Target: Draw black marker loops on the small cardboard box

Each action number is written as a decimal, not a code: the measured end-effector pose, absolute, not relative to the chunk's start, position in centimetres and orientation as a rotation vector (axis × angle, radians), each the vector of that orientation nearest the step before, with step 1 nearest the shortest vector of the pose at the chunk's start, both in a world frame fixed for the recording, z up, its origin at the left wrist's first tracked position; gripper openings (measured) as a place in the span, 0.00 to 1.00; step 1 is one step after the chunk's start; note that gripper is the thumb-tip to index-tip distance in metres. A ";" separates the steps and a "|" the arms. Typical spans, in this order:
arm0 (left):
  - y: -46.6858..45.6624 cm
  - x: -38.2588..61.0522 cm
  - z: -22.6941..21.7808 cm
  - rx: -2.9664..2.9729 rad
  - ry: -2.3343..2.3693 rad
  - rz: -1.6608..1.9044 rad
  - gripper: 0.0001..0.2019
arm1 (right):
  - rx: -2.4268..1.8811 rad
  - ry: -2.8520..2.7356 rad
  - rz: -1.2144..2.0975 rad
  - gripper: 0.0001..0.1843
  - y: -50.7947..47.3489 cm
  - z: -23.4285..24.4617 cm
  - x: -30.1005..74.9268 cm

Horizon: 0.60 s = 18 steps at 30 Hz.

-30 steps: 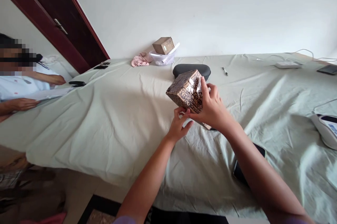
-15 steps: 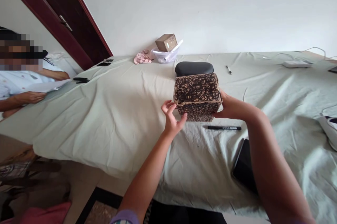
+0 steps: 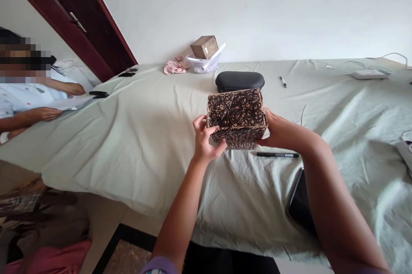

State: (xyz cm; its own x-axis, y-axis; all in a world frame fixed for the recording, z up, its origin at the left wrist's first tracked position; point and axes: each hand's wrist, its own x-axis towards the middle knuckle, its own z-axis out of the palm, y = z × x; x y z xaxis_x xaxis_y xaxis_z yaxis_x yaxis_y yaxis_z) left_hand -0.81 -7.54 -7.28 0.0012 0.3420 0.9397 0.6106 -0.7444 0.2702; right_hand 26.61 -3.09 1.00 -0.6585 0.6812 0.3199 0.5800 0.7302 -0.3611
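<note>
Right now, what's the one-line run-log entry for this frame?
left hand: grips black-scribbled brown cardboard box, left side | right hand: holds its right side | black marker pen: on pale-green sheet

One head camera sits close above the left hand (image 3: pixel 206 140) and right hand (image 3: pixel 279 131). It looks forward and down over the counter (image 3: pixel 138 136) to the far wall (image 3: pixel 257 7).

The cardboard box (image 3: pixel 237 113) is tan, its faces thickly covered with looping black scribbles. The sheet (image 3: pixel 144 136) over the table is plain pale grey-green. A black marker (image 3: pixel 277 154) with small white print lies by the box, and a flat black device (image 3: pixel 298 205) lies at the near edge. Toward the far edge are a matte black case (image 3: pixel 240 80), a pink cloth (image 3: pixel 175 64), a plain brown carton (image 3: pixel 204 46) and a translucent whitish tub (image 3: pixel 202 65). The door (image 3: pixel 80 16) is dark reddish-brown, and the wall (image 3: pixel 257 7) is white.
</note>
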 end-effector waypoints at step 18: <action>-5.9 0.3 -10.4 -2.305 -1.489 -2.583 0.62 | -1.223 -2.270 0.199 0.79 -5.1 0.8 22.3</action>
